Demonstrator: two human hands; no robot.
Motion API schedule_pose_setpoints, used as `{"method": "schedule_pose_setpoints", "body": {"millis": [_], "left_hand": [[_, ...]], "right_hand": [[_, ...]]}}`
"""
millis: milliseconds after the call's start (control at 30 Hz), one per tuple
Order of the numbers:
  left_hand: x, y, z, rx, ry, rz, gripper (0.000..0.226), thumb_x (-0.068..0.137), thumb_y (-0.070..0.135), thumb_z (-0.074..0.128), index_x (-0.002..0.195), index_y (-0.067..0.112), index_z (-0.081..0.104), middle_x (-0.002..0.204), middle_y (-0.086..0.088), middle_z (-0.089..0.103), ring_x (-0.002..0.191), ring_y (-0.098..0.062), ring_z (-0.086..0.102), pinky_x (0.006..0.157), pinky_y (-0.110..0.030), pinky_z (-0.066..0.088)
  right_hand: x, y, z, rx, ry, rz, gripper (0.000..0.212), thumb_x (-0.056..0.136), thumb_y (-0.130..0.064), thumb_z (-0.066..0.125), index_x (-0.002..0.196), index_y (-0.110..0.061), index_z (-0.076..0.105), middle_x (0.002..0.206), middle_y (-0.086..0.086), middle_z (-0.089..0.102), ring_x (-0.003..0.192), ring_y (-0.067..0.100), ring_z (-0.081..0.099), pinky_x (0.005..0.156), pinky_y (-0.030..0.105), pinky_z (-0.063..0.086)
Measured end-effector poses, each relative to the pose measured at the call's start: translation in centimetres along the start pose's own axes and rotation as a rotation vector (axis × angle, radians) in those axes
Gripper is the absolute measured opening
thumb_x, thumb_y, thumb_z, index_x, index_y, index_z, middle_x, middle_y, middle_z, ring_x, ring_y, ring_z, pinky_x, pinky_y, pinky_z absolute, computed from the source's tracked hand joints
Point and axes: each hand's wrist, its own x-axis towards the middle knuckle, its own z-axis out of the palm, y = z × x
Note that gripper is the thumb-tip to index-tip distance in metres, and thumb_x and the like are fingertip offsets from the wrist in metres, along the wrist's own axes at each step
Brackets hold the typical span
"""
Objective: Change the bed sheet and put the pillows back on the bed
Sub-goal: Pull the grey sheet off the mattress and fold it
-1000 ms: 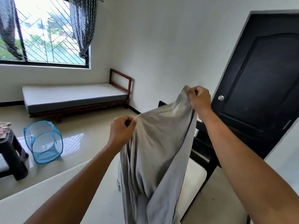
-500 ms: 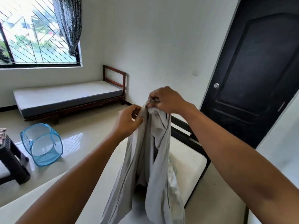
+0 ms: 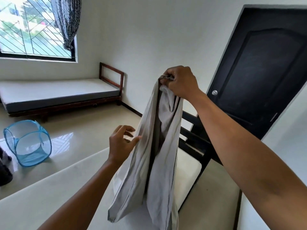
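a: where is the grey sheet [image 3: 154,146] at this moment?

b: it hangs from the right hand [image 3: 180,83], which is raised in front of the white wall. the fingers are clenched around a gathered bunch of cloth at the very top, so the whole sheet drops straight down below that fist in long folds.

a: and the bottom of it?

b: the lower end reaches down to the bare white mattress [image 3: 49,196] of the near bed and seems to rest on it, in front of the black bed frame [image 3: 196,143] at the mattress end.

a: what about the left hand [image 3: 121,143]?

b: lower, and to the left of the hanging cloth. its fingers are spread and loose, not gripping anything. the fingertips sit just at the sheet's left edge, about halfway down; whether they actually touch the fabric i cannot tell.

a: so only one hand carries it.

b: yes, the right fist holds the weight from above, and the left is open beside the folds.

a: anything else around?

b: a blue mesh hamper [image 3: 27,142] lies tipped on the glossy floor to the left, well apart from the sheet. a second bed [image 3: 58,92] with a bare grey mattress and a wooden frame stands under the window [image 3: 33,30] by the far wall. a dark door [image 3: 262,72] is closed behind the right forearm.
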Motion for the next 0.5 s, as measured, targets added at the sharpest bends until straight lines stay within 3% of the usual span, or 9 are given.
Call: {"method": "schedule_pose_setpoints", "body": {"millis": [100,233,300,400,500], "left_hand": [[0.1,0.8,1.4,-0.097,-0.071,-0.103,0.040,0.082,0.027,0.086,0.111,0.019,0.060,0.103,0.006,0.068,0.094,-0.009,0.068,0.070,-0.021,0.059],[-0.2,0.7,2.6,-0.096,-0.168,-0.158,0.040,0.081,0.012,0.085,0.111,0.027,0.061,0.089,0.012,0.072,0.077,-0.006,0.069,0.064,-0.024,0.056],[-0.4,0.3,2.4,-0.065,-0.126,-0.130,0.038,0.079,0.014,0.086,0.108,0.025,0.066,0.088,0.014,0.072,0.076,-0.009,0.067,0.061,-0.023,0.054],[-0.7,0.0,1.6,-0.047,0.066,-0.069,0.032,0.080,0.012,0.087,0.103,0.015,0.066,0.084,0.009,0.069,0.070,-0.015,0.066,0.057,-0.028,0.056],[-1.4,-0.4,0.9,0.031,0.140,0.140,0.022,0.083,-0.002,0.080,0.093,0.007,0.064,0.085,0.001,0.065,0.071,-0.015,0.066,0.057,-0.032,0.057]], "right_hand": [[-0.1,-0.1,0.0,0.015,-0.028,-0.002,0.013,0.086,-0.035,0.074,0.096,-0.027,0.078,0.088,-0.008,0.073,0.088,0.014,0.068,0.073,0.028,0.051],[-0.2,0.5,-0.1,0.014,-0.037,0.006,0.015,0.085,-0.036,0.074,0.096,-0.027,0.078,0.089,-0.007,0.075,0.090,0.015,0.069,0.075,0.030,0.054],[-0.4,1.0,-0.1,0.022,-0.044,0.019,0.015,0.084,-0.036,0.074,0.096,-0.027,0.078,0.089,-0.007,0.075,0.090,0.016,0.069,0.077,0.034,0.057],[-0.6,1.8,0.1,0.043,-0.041,0.021,0.014,0.085,-0.035,0.074,0.094,-0.025,0.078,0.086,-0.007,0.075,0.087,0.015,0.070,0.078,0.038,0.059],[-0.6,2.5,0.2,0.058,-0.036,0.016,0.011,0.086,-0.033,0.076,0.092,-0.024,0.079,0.081,-0.009,0.072,0.083,0.013,0.068,0.076,0.037,0.058]]}}
